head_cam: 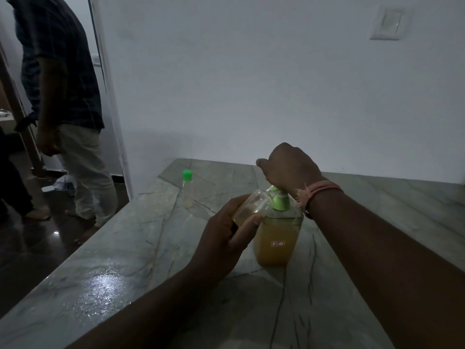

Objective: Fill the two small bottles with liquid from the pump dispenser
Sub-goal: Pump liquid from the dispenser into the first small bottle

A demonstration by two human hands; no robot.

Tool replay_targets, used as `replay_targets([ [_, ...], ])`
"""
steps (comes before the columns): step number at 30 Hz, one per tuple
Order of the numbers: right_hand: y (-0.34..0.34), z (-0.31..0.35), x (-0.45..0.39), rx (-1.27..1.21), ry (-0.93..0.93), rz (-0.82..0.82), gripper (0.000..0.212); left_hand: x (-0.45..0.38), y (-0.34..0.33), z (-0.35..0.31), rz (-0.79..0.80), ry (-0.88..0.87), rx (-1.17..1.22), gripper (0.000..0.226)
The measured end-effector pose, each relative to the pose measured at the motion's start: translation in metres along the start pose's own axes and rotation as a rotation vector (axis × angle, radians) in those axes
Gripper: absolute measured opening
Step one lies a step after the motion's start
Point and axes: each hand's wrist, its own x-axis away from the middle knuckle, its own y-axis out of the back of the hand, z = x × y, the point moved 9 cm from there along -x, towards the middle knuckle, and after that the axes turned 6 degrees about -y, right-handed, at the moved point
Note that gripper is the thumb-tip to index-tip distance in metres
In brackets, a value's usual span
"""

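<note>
A clear pump dispenser [275, 240] of yellow-orange liquid, with a green pump head, stands on the marble counter [120, 260]. My right hand [286, 167] rests on top of the pump head with its fingers curled over it. My left hand [221, 238] grips a small clear bottle [251, 205], uncapped and tilted, its mouth up against the green nozzle; a little yellowish liquid sits in its lower end. A second small bottle [187, 188] with a green cap stands upright farther back on the left, a bit of liquid at its bottom.
Another person [65, 96] stands at the left beside the counter's edge, on a dark glossy floor. A white wall runs behind the counter, with a switch plate [387, 22] at upper right. A wet-looking sheen marks the counter's near left.
</note>
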Motion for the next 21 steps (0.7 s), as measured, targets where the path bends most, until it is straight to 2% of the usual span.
replay_targets([
  [3, -0.005, -0.003, 0.003, -0.019, -0.010, 0.016, 0.031, 0.001, 0.000, 0.004, -0.005, 0.017, 0.001, 0.032],
  [10, 0.004, 0.011, 0.003, 0.128, 0.040, 0.024, 0.034, 0.001, -0.001, -0.001, 0.001, 0.019, 0.035, 0.028],
  [15, -0.006, -0.002, -0.003, -0.054, 0.018, 0.002, 0.032, 0.000, -0.001, 0.001, 0.003, 0.007, 0.022, 0.027],
  [21, -0.009, 0.004, -0.004, -0.004, 0.032, 0.075, 0.028, 0.001, 0.000, 0.002, 0.006, 0.011, 0.011, 0.033],
])
